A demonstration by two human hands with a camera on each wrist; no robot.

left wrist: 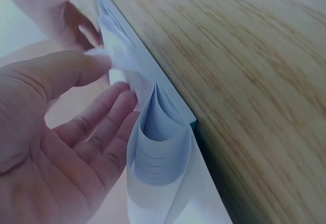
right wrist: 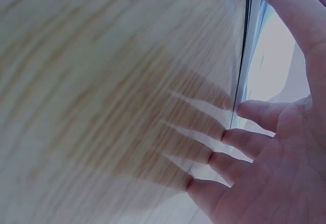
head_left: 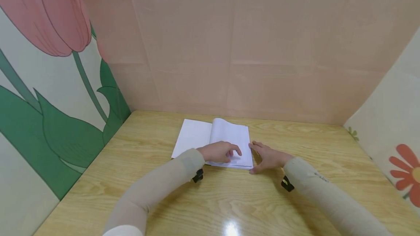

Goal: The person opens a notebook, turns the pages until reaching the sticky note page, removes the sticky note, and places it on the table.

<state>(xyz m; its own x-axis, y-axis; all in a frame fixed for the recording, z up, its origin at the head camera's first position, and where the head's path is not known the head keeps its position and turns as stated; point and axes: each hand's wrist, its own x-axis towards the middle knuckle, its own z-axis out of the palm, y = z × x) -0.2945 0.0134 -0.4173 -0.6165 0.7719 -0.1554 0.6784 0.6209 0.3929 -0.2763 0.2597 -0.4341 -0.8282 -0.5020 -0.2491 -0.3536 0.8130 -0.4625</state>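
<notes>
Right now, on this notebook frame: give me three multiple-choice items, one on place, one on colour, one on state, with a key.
1. Where does the notebook lie on the table?
A. far side, near the back wall
B. at the near edge
C. against the right wall

2. What colour are its open pages?
A. yellow
B. white
C. black

3. How does the notebook lie?
A. closed
B. standing upright
C. open, some pages arched up

Key: 1 A, the head view shows it close under the pink wall. 2 B, the pages show white in the head view. 3 C, leaves curl up beside the left hand, while the right hand sits at its right edge.
</notes>
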